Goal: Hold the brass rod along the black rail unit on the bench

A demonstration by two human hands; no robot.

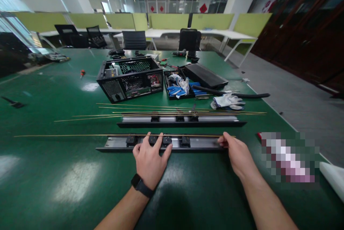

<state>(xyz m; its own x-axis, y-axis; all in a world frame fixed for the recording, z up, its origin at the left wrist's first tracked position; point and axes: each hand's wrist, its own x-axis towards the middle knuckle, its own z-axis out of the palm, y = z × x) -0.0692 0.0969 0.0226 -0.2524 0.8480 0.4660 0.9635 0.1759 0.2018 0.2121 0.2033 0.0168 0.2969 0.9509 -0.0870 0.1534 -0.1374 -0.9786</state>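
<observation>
In front of me lies a long metal channel (202, 142) with a dark front edge and several black blocks (185, 141) set along it. A thin brass-coloured rod (67, 135) runs along its back side and reaches far past its left end. Spread fingers of my left hand (151, 160), a dark watch on its wrist, rest over the blocks, fingertips close to the rod. Thumb and fingers of my right hand (238, 154) pinch the rod near its right end. Behind, a second channel (166, 119) holds more black blocks, with several loose rods (86, 116) lying across it.
An open black metal case (110, 88) stands farther back. Beside it are a black tray (172, 95) holding gloves, a dark panel (205, 74) and a white glove (228, 101). A blurred pinkish item (288, 158) lies right; an orange-handled tool (82, 72) lies left.
</observation>
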